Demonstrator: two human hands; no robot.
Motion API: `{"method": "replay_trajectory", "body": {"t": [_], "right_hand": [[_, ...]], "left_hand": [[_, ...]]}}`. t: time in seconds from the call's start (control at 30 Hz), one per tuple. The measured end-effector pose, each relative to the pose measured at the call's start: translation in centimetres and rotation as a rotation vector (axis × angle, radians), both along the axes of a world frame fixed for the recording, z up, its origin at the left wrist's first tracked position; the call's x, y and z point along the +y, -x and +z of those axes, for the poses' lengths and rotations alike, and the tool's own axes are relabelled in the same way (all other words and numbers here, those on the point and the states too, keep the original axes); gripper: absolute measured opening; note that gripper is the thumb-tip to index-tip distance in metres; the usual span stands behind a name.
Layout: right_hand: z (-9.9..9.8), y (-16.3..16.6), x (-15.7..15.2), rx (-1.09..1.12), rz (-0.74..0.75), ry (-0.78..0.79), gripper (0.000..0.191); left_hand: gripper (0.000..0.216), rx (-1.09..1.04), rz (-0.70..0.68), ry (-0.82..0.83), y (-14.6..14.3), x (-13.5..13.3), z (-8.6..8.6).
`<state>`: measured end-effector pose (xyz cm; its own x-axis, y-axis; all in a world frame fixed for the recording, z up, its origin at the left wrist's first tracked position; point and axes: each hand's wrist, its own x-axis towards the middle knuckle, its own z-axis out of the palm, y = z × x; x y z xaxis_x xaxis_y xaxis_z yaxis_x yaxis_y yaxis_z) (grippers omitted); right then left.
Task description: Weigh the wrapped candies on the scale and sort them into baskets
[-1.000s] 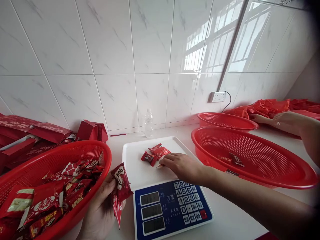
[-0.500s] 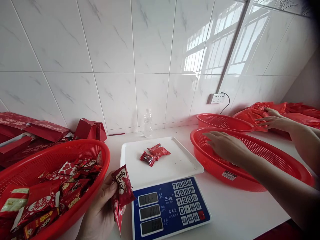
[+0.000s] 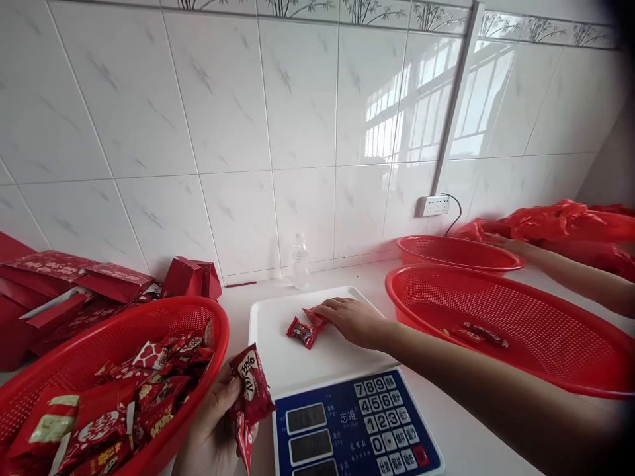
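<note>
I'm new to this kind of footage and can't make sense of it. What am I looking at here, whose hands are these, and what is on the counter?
This is one picture from a camera worn on a person's head, looking down at their own bare hands. The left hand holds a few red snack packets. The right hand rests on a packet on the white tray of an electronic scale; another small packet lies beside it. At left stands a red basket full of packets; at right, a near-empty red basket. The arm at far right belongs to another person.
</note>
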<state>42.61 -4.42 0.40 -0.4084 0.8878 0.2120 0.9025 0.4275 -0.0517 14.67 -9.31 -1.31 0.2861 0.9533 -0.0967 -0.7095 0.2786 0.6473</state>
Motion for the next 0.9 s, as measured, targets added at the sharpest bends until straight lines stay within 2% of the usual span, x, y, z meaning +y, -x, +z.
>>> {"method": "replay_trajectory", "body": {"t": [0.17,0.3,0.5,0.63,0.7,0.77,0.9], "right_hand": [[1.0,-1.8,-1.2,0.165,-0.201,-0.060,0.034],[2.5,-4.4,-3.1,0.260,-0.417,-0.099,0.037],[4.6,-9.8,-6.7,0.173,-0.680,-0.126,0.039],[4.6,-12.5,-7.9,0.049,-0.781,-0.071,0.045],[4.3,-12.3,-7.7,0.020,-0.791,-0.054,0.047],[3.8,-10.8,-7.2,0.039,-0.723,-0.023,0.047],[3.2,-4.1,-5.6,0.123,-0.456,0.083,0.046]], "left_hand": [[0.041,0.021,-0.017,-0.013,0.2,0.1,-0.6],[0.044,0.023,-0.020,-0.034,0.1,0.0,-0.7],[0.046,0.015,-0.029,0.004,0.1,0.0,-0.6],[0.044,0.015,-0.016,0.000,0.1,-0.2,-0.4],[0.042,0.018,-0.033,-0.023,0.0,-0.3,-0.3],[0.038,0.021,-0.057,-0.043,-0.1,-0.3,-0.2],[0.035,0.042,-0.074,-0.071,0.0,0.2,-0.8]]}}
